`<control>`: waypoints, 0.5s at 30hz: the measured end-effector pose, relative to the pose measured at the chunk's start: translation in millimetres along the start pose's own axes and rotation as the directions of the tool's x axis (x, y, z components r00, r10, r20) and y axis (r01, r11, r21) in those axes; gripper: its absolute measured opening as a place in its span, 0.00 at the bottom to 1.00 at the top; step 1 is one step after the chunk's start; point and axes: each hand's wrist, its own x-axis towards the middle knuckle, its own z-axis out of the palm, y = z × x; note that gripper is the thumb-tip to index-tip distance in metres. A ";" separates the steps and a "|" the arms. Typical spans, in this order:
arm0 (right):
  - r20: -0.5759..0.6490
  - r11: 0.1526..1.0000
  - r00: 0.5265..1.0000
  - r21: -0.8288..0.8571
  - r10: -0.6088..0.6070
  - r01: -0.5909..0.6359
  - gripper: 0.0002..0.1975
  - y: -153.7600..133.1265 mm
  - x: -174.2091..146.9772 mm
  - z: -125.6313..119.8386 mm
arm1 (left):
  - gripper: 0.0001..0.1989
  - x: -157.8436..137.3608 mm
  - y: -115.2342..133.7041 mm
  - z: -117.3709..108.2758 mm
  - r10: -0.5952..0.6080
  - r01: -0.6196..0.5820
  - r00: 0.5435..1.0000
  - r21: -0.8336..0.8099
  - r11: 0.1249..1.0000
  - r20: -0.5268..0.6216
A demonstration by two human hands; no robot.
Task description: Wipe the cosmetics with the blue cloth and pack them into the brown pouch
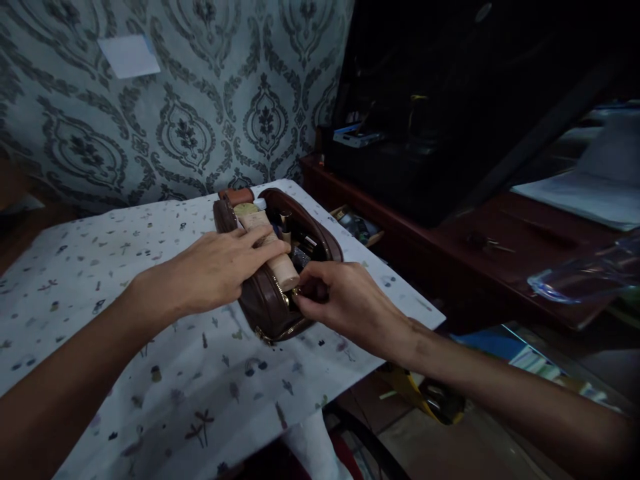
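Note:
An unzipped brown pouch [265,300] lies on a patterned white tablecloth, packed with cosmetics. My left hand [220,267] reaches over its near side, with fingers curled over a beige tube [283,270] that lies lengthwise in the opening. At the right end of that tube, my right hand [340,293] pinches thumb and finger together by the zipped edge. A small gold-coloured bit shows at those fingertips; what it belongs to is unclear. Beside the tube are dark and shiny slim containers [305,247] and a round greenish-gold item [246,210].
The white tablecloth [185,387] spreads around the pouch. To the right, a dark red cabinet [450,267] carries a large black screen [440,100], keys [493,245] and a clear plastic object [575,277]. A small box of items [357,225] sits behind the pouch.

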 end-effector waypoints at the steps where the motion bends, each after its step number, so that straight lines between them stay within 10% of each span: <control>1: -0.012 1.000 1.000 0.011 -0.003 0.003 0.01 0.2 0.0 0.4 | 0.42 -0.2 -0.1 0.1 -0.004 0.004 1.000 -0.005 1.000 0.001; 15: 0.084 0.996 0.996 0.081 -0.041 0.034 0.21 4.2 6.2 3.9 | 0.46 2.4 1.0 -1.6 -0.007 0.002 0.996 0.060 0.998 0.086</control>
